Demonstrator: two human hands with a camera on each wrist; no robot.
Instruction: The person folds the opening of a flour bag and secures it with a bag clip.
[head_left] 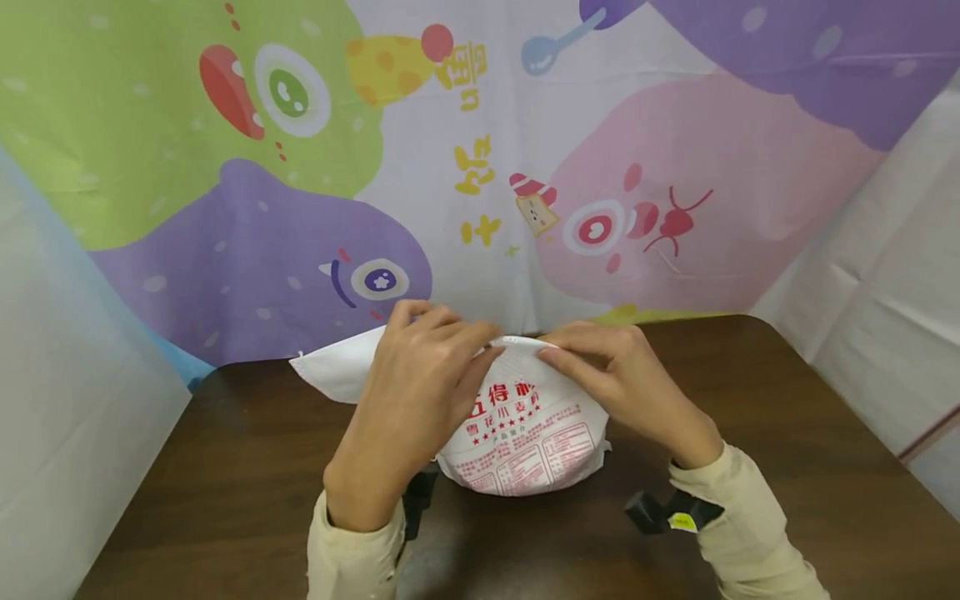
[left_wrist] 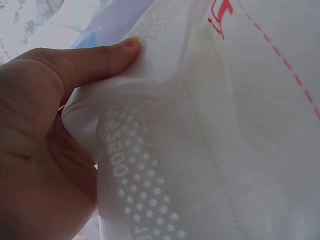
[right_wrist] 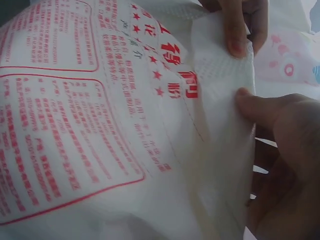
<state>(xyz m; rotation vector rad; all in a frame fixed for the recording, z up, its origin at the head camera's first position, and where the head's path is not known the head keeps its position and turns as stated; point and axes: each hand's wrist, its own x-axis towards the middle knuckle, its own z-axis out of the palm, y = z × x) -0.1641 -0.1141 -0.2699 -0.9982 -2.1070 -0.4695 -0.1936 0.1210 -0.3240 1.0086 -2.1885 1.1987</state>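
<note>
A white bag of wheat flour with red printing rests on the brown table, its top edge gathered up. My left hand pinches that edge left of the middle, thumb on the near side. In the left wrist view the thumb presses the folded white fabric, dotted with small white spots. My right hand pinches the same edge further right, thumb in front and fingers behind. The right wrist view shows both thumbs close together along the bag's edge. A white flap sticks out beyond the left hand.
The dark wooden table reaches back to a hanging cloth printed with cartoon figures. White sheets hang at both sides. Black devices are strapped at the wrists, below the beige sleeves.
</note>
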